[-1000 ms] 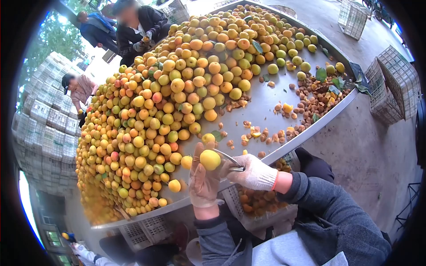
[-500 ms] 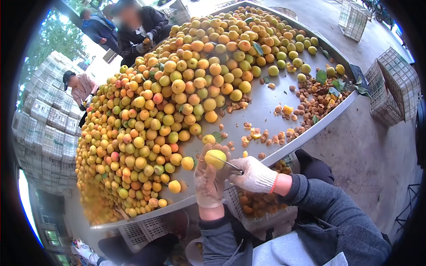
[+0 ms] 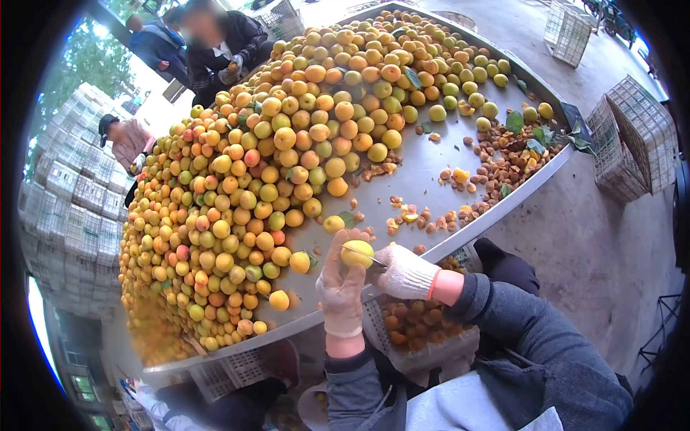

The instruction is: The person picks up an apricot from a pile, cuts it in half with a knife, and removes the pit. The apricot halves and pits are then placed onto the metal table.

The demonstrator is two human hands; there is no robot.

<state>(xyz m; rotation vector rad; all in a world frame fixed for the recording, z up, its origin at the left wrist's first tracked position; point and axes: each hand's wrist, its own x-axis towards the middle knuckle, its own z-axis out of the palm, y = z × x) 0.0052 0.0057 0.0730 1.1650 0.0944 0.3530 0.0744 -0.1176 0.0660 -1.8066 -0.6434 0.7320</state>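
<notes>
A yellow apricot (image 3: 357,253) rests in the fingers of my gloved left hand (image 3: 341,296), just above the table's near edge. My right hand (image 3: 410,274), in a white knit glove, is closed around a thin-bladed knife (image 3: 378,263). Its narrow metal blade meets the apricot's side; the handle is mostly hidden by the glove. Close to my left fingertips, a loose apricot (image 3: 333,224) lies on the metal table (image 3: 424,172). The large apricot pile (image 3: 237,215) spreads to the left and behind.
Brown pits (image 3: 496,169) and scraps lie on the table's right side. Below the near edge stands a crate of orange fruit halves (image 3: 424,323). Empty crates (image 3: 632,140) stand on the floor at right. A co-worker (image 3: 223,50) with gloved hands sits across the pile; others are at left.
My right hand has come closer to the apricot, and less of the knife shows between glove and fruit. My left hand still holds the apricot. The view has shifted slightly.
</notes>
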